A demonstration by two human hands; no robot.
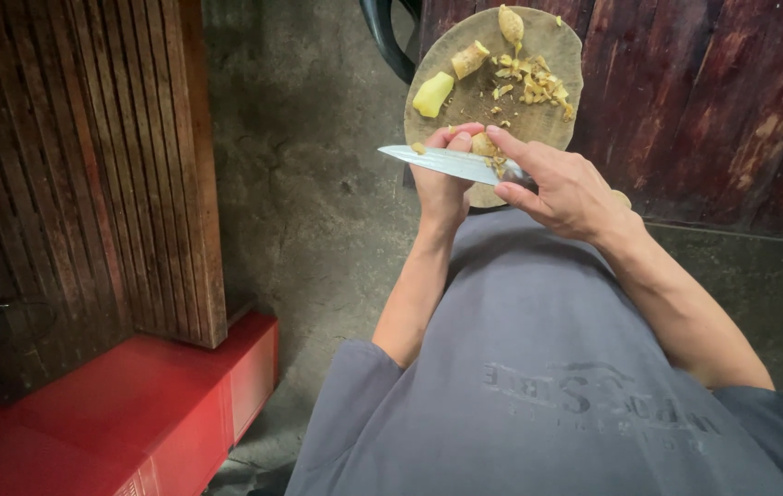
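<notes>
Glossy metal knife blade (442, 163), rough worn wooden board (547, 110) (scarred), matt concrete floor (318, 184).

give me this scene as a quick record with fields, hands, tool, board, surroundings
left hand: holds a small piece of ginger
right hand: grips a knife, blade pointing left, against the piece
board: round wooden board with peeled yellow chunk, unpeeled pieces, peel scraps
surroundings: concrete floor, red box, slatted wood panel
</notes>
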